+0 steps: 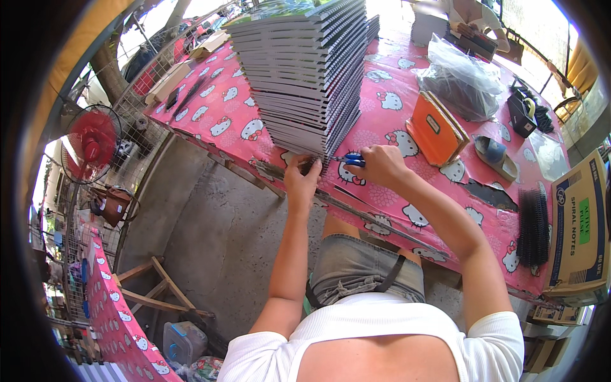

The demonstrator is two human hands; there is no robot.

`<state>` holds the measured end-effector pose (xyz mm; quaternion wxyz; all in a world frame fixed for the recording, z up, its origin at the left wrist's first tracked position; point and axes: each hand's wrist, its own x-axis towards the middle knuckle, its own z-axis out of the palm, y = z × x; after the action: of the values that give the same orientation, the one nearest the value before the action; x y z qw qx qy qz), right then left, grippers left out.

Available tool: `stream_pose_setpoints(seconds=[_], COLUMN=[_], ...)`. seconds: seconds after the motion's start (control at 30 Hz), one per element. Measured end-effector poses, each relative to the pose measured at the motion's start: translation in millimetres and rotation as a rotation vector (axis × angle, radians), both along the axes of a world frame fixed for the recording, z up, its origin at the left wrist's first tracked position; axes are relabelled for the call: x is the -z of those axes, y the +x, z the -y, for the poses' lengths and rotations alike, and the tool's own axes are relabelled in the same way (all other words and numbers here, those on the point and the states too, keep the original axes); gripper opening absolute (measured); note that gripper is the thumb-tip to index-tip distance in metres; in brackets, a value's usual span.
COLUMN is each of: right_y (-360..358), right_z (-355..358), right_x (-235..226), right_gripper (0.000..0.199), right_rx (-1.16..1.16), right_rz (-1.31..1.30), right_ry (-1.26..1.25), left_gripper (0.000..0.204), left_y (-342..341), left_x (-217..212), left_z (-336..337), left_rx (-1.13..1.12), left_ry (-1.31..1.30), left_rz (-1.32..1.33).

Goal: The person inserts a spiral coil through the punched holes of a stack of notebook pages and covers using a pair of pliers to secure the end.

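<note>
A tall stack of spiral notebooks (296, 83) stands near the table's front edge, black coils along its right side. Down at the stack's near bottom corner, my left hand (301, 176) is closed, fingertips gripping a spiral notebook's corner by the end of its coil. From the right, my right hand (384, 163) grips small blue-handled pliers (351, 159). Their tip points left at the coil end beside my left fingers; whether it touches the wire is too small to tell.
The pink-patterned tablecloth (375, 184) is torn in places. To the right are an orange wooden piece (434, 129), plastic bags (459, 79), a tape dispenser (523, 109), black coils (532, 228) and a cardboard box (578, 232). Another person (474, 16) sits across; a red fan (91, 145) stands left.
</note>
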<state>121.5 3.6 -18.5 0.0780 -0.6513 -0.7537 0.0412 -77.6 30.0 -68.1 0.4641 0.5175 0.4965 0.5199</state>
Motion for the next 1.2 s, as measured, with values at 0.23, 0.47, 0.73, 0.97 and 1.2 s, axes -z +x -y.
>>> stream_pose_setpoints(seconds=[0.23, 0.47, 0.73, 0.97, 1.2], right_y=[1.5, -10.6, 69.8, 178.9, 209.9], right_z=[-7.5, -4.2, 7.4, 11.3, 14.7], right_x=[25.4, 4.2, -43.3, -163.8, -219.0], right_gripper=[0.062, 0.055, 0.078, 0.106, 0.103], right_rx=[-0.135, -0.008, 0.239, 0.543, 0.436], right_rz=[0.146, -0.008, -0.060, -0.004, 0.023], right_ry=[0.536, 0.037, 0.190, 0.649, 0.756], left_gripper=[0.047, 0.040, 0.034, 0.028, 0.025], left_y=[4.6, 2.3, -11.0, -2.0, 21.1], left_x=[-6.6, 5.0, 14.6, -17.1, -28.7], left_z=[7.5, -2.7, -1.9, 21.8, 26.5], left_rx=[0.021, 0.023, -0.017, 0.080, 0.241], left_ry=[-0.072, -0.014, -0.049, -0.090, -0.105], left_rz=[-0.010, 0.017, -0.046, -0.018, 0.111])
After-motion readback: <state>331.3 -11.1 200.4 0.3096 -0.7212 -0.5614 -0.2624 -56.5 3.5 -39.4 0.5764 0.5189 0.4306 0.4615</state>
